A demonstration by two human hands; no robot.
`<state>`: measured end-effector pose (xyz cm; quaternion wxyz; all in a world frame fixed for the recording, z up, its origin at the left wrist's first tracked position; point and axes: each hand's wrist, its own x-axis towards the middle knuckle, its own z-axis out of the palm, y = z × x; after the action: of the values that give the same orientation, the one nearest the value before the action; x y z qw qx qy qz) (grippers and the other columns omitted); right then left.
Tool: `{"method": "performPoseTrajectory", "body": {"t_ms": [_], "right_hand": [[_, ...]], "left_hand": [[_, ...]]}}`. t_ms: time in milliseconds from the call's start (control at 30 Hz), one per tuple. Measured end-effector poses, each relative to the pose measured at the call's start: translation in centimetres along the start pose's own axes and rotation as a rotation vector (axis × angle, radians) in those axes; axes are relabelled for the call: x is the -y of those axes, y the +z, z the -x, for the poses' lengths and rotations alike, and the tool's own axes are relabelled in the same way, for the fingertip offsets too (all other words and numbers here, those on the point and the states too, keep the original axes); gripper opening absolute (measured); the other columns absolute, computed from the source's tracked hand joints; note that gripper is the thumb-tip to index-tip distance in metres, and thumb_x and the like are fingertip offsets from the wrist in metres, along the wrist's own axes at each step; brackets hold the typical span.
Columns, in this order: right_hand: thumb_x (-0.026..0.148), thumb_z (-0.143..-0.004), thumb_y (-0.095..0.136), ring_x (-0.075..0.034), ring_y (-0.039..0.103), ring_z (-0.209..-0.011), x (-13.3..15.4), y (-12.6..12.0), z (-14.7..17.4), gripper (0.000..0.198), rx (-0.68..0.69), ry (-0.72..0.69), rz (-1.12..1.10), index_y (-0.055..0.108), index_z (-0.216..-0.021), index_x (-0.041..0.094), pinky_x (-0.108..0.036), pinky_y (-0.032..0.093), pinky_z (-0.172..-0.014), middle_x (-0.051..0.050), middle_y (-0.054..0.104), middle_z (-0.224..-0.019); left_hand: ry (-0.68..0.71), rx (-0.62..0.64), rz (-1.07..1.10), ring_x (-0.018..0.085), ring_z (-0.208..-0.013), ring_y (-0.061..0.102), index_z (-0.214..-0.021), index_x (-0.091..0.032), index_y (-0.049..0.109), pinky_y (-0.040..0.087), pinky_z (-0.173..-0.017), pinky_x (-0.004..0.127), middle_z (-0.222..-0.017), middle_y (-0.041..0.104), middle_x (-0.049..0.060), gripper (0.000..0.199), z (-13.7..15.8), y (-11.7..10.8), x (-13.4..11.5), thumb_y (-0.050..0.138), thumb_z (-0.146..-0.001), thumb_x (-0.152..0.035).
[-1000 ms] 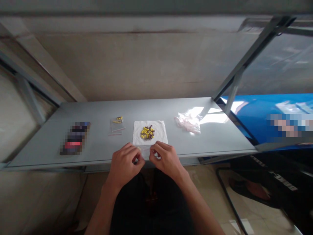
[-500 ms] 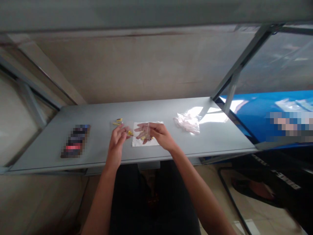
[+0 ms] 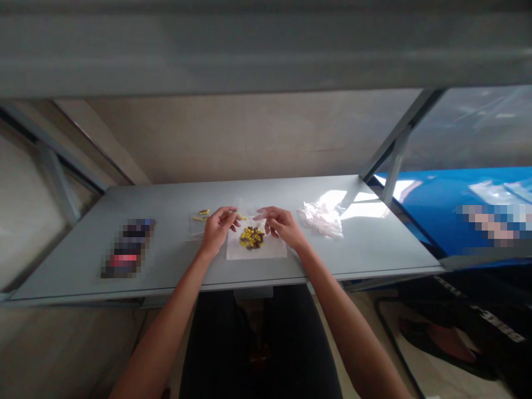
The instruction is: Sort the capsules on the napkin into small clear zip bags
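Note:
My left hand (image 3: 219,228) is closed in a pinch on one side of a small clear plastic bag (image 3: 247,213) with a few yellow pieces in it. At its other side, my right hand (image 3: 282,226) pinches the bag, which spans between my fingers. Its clear edges are hard to make out. Just below lies a heap of small yellow and dark brown pieces (image 3: 251,238) on a white sheet (image 3: 272,249). Left of my left hand, another clear bag with yellow pieces (image 3: 200,216) lies flat on the table.
A pile of clear plastic bags (image 3: 321,219) lies on the grey table (image 3: 166,260) at the right. A blurred-out dark object (image 3: 128,246) lies at the left. A grey shelf beam (image 3: 266,50) crosses above. At right stands a blue table (image 3: 440,194), with a person's foot below.
Both hands have moved up and away from over the white sheet, carrying the bag. The heap of pieces now shows. The camera view has tilted up slightly.

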<state>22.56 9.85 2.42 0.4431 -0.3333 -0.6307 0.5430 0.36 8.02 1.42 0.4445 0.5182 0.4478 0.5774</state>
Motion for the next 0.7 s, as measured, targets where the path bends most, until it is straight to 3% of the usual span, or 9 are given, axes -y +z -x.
{"method": "performPoseTrajectory", "body": {"t_ms": [167,267,400,600,700], "right_hand": [[0.042,-0.090,0.060,-0.008,0.053,-0.055,-0.1,0.1,0.5,0.040,-0.055,-0.021,0.052,0.065,-0.121,0.017,-0.020,0.040,-0.046,-0.007,0.077,-0.097],[0.045,-0.086,0.068,-0.010,0.058,-0.060,-1.7,0.3,0.3,0.037,-0.101,-0.067,0.170,0.070,-0.108,0.016,-0.022,0.045,-0.054,-0.007,0.075,-0.090],[0.043,-0.086,0.067,-0.011,0.057,-0.057,-3.1,0.2,0.2,0.028,-0.128,-0.064,0.284,0.074,-0.089,0.016,-0.023,0.043,-0.054,-0.004,0.071,-0.075],[0.040,-0.085,0.066,-0.014,0.063,-0.063,-3.1,-0.1,0.2,0.028,-0.093,-0.043,0.274,0.076,-0.089,0.015,-0.024,0.048,-0.059,-0.007,0.075,-0.080],[0.041,-0.084,0.067,-0.016,0.066,-0.068,-3.0,-0.2,0.2,0.028,-0.086,-0.036,0.281,0.076,-0.088,0.015,-0.025,0.050,-0.064,-0.007,0.076,-0.082]], "left_hand": [[0.119,-0.027,-0.129,0.012,-0.065,0.063,-0.111,-0.018,0.068,0.050,-0.056,0.022,-0.080,0.070,0.003,0.039,0.2,0.6,0.8,0.068,-0.089,-0.051],[0.127,-0.004,-0.176,0.012,-0.065,0.064,-0.116,-0.018,0.068,0.051,-0.058,0.023,-0.083,0.071,0.005,0.041,0.5,0.6,0.9,0.065,-0.092,-0.051],[0.127,0.001,-0.137,0.012,-0.067,0.065,-0.126,-0.020,0.063,0.050,-0.058,0.023,-0.089,0.072,0.005,0.044,0.7,0.5,0.9,0.065,-0.093,-0.048],[0.127,-0.017,-0.081,0.012,-0.067,0.065,-0.104,-0.018,0.064,0.047,-0.056,0.022,-0.091,0.075,0.007,0.033,0.7,0.4,1.1,0.066,-0.092,-0.049],[0.104,-0.022,-0.064,0.012,-0.067,0.064,-0.102,-0.018,0.065,0.046,-0.056,0.022,-0.092,0.075,0.008,0.035,0.7,0.4,1.1,0.066,-0.091,-0.050]]}}
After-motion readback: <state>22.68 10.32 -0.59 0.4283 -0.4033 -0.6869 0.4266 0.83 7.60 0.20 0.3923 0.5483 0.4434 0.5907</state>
